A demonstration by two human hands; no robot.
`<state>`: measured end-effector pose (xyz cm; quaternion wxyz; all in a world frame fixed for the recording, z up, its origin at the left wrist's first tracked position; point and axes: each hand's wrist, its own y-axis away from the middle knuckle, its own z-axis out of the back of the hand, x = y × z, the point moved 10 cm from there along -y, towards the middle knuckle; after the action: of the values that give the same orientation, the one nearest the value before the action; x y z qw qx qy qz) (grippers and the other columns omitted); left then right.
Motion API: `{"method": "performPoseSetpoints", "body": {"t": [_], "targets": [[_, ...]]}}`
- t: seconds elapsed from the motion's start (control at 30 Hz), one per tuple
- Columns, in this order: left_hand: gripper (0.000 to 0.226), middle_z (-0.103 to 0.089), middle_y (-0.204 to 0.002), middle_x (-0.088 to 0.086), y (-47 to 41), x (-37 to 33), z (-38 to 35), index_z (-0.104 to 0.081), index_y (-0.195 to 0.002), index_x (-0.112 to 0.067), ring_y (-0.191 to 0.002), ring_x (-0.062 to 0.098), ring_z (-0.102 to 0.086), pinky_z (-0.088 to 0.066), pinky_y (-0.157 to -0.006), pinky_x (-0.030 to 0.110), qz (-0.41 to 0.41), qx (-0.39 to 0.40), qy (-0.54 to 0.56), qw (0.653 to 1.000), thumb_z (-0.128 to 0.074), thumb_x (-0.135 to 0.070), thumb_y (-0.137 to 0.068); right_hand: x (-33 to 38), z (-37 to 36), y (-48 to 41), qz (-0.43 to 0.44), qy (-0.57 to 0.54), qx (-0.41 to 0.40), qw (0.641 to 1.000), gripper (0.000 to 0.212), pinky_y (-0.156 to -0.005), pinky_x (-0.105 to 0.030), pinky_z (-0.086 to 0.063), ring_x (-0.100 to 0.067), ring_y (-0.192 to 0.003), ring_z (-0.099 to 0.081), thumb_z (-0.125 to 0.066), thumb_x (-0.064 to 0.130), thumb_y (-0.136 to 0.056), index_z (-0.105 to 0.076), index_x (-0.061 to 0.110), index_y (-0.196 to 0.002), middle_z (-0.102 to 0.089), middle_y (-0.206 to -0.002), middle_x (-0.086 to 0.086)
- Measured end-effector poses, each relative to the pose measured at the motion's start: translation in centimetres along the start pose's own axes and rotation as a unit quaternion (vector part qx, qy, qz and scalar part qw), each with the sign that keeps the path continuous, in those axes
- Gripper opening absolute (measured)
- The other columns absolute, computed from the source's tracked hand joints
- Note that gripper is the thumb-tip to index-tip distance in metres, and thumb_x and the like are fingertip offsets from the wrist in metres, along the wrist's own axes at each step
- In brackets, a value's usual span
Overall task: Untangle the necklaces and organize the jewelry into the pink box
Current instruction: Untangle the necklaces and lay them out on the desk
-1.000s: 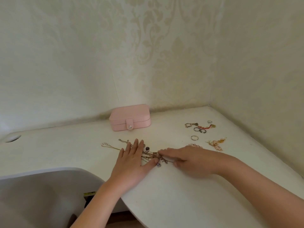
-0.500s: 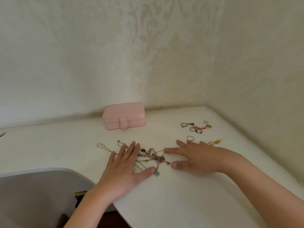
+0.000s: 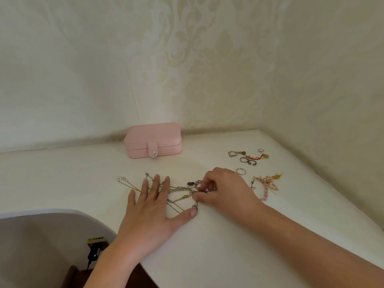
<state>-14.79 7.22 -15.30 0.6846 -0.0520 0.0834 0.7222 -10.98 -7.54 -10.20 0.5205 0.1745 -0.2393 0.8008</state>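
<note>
Pressing flat on the white table (image 3: 228, 256), the left hand (image 3: 153, 213) lies with straight, spread fingers over one end of the tangled necklaces (image 3: 178, 191), its thumb tip touching a small metal loop (image 3: 195, 207). The right hand (image 3: 228, 192) has its fingers curled and pinches a chain at the other side of the tangle. The pink box (image 3: 153, 140) sits closed, its snap tab fastened, farther back near the wall, apart from both hands. To the right lie 1 plain ring (image 3: 241, 171), a pink bead bracelet (image 3: 264, 193), gold earrings (image 3: 275, 179) and a small cluster of other pieces (image 3: 249, 156) near the corner.
</note>
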Motion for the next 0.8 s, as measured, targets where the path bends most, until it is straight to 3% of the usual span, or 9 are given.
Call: {"method": "performPoseSetpoints", "body": {"t": [0.2, 0.37, 0.43, 0.53, 0.67, 0.8], "targets": [[0.113, 0.021, -0.156, -0.010, -0.1, 0.0, -0.1, 0.016, -0.148, -0.036, -0.143, 0.012, 0.021, 0.009, -0.117, 0.042, -0.001, 0.004, -0.003, 1.000, 0.000, -0.092, -0.051, 0.1, -0.7, -0.4, -0.018, 0.020, -0.007, 1.000, 0.008, -0.067, -0.024, -0.043, -0.009, -0.077, -0.054, -0.064, 0.025, -0.076, -0.060, 0.020, -0.081, -0.053, -0.079, 0.011], [0.125, 0.024, -0.155, -0.012, 0.0, -0.3, -0.2, 0.019, -0.145, -0.039, -0.142, 0.012, 0.023, 0.010, -0.117, 0.043, -0.016, 0.012, -0.005, 1.000, 0.015, -0.097, -0.035, -1.6, 0.3, -0.5, -0.062, -0.083, -0.050, 0.993, 0.006, -0.055, -0.014, -0.041, -0.002, -0.060, -0.052, -0.068, 0.023, -0.076, -0.063, 0.023, -0.073, -0.060, -0.067, 0.010], [0.123, 0.025, -0.154, -0.013, 0.1, -0.4, -0.4, 0.021, -0.144, -0.041, -0.142, 0.013, 0.024, 0.011, -0.116, 0.045, -0.019, 0.023, -0.005, 1.000, 0.012, -0.097, -0.035, -1.6, 0.6, -0.4, -0.061, -0.104, -0.067, 0.990, 0.007, -0.053, -0.013, -0.039, -0.002, -0.057, -0.050, -0.067, 0.021, -0.078, -0.062, 0.022, -0.073, -0.059, -0.066, 0.009], [0.116, 0.027, -0.153, -0.014, 0.7, -0.8, -0.7, 0.023, -0.143, -0.042, -0.142, 0.014, 0.026, 0.012, -0.115, 0.046, -0.027, 0.035, -0.008, 0.999, 0.007, -0.096, -0.041, -1.7, 1.1, -0.4, -0.056, -0.082, -0.082, 0.992, 0.006, -0.055, -0.014, -0.039, -0.003, -0.059, -0.049, -0.061, 0.016, -0.080, -0.064, 0.020, -0.080, -0.060, -0.068, 0.007], [0.110, 0.032, -0.149, -0.015, 1.7, -0.9, -0.9, 0.028, -0.136, -0.049, -0.140, 0.013, 0.029, 0.015, -0.115, 0.047, -0.046, 0.068, -0.010, 0.997, 0.006, -0.097, -0.040, -1.5, 1.8, -0.5, -0.026, -0.014, -0.081, 0.996, 0.020, -0.060, -0.010, -0.039, 0.001, -0.062, -0.051, -0.055, 0.008, -0.080, -0.071, 0.017, -0.089, -0.058, -0.070, 0.012], [0.113, 0.033, -0.148, -0.016, 2.6, -0.7, -1.0, 0.028, -0.134, -0.052, -0.137, 0.007, 0.030, 0.013, -0.116, 0.046, -0.066, 0.113, -0.003, 0.991, 0.001, -0.100, -0.035, -1.5, 2.7, -0.6, -0.009, 0.033, -0.083, 0.996, 0.025, -0.075, -0.021, -0.049, -0.009, -0.081, -0.062, -0.054, 0.006, -0.083, -0.072, 0.015, -0.099, -0.070, -0.089, 0.003]]}}
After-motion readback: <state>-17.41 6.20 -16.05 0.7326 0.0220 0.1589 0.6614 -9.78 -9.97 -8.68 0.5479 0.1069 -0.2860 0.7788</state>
